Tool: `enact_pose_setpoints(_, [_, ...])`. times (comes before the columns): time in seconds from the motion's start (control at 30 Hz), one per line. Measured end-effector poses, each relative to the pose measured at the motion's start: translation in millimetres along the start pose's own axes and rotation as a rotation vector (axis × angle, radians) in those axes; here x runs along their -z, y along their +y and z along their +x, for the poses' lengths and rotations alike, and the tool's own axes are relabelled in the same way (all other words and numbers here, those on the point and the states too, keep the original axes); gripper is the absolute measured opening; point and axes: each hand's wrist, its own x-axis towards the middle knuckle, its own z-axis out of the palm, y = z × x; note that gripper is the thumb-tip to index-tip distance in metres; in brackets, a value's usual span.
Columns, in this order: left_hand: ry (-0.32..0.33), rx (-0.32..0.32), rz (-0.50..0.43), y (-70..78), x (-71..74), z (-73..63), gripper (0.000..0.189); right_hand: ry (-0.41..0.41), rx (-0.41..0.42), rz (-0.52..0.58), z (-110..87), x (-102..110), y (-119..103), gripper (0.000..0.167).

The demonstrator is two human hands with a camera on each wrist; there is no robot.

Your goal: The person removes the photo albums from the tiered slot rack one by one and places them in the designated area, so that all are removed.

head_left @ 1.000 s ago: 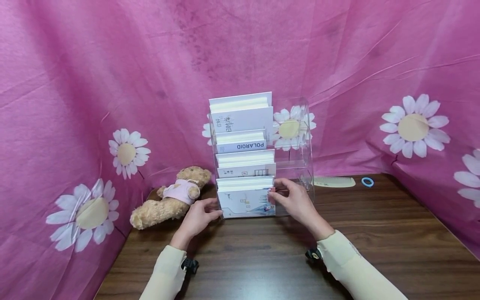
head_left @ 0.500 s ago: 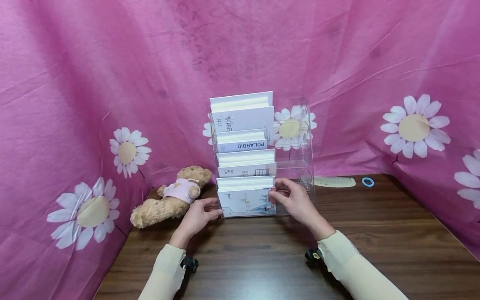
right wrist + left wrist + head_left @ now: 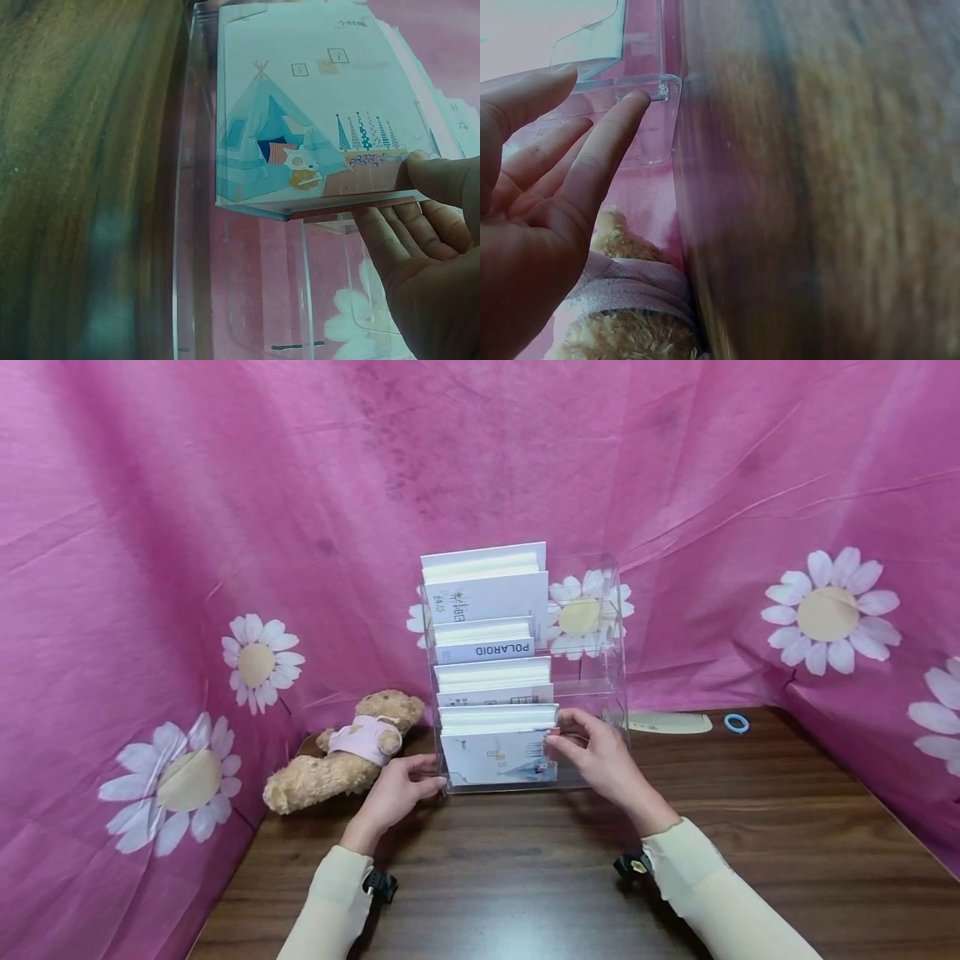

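Observation:
A clear acrylic tiered rack (image 3: 588, 693) stands on the table with a column of several white photo albums in its left half. My right hand (image 3: 603, 758) pinches the right edge of the front album (image 3: 495, 760), thumb on its cover and fingers behind. A blue tent and a small animal are printed on that cover (image 3: 281, 150). The album sits slightly raised above the rack's bottom ledge. My left hand (image 3: 397, 795) touches the rack's lower left corner, its fingers (image 3: 604, 142) extended along the clear plastic. Behind stands an album marked POLAROID (image 3: 483, 650).
A teddy bear (image 3: 363, 743) in a pale pink shirt lies left of the rack, close to my left hand. A pale comb (image 3: 670, 723) and a blue ring (image 3: 736, 723) lie at the back right. Pink flowered cloth (image 3: 480, 452) hangs around the wooden table (image 3: 517, 877).
My right hand has moved slightly up and right, and the front album has risen and shifted right with it. My left hand stays at the rack's corner.

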Motion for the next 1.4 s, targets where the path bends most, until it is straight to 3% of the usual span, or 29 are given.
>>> enact_pose_setpoints(0.63, [-0.003,0.009,-0.061,-3.7,-3.0,-0.7,0.045,0.027,0.0,-0.046,-3.8,17.4,-10.0,0.027])
enact_pose_setpoints(1.03, [-0.026,0.004,-0.069,-6.6,-1.8,0.9,0.042,0.023,-0.035,-0.059,-11.9,43.5,-21.5,0.034])
enact_pose_setpoints(1.4, [-0.02,-0.008,-0.062,-5.0,0.4,1.7,0.043,0.026,0.012,-0.018,-26.1,75.4,-24.8,0.03])
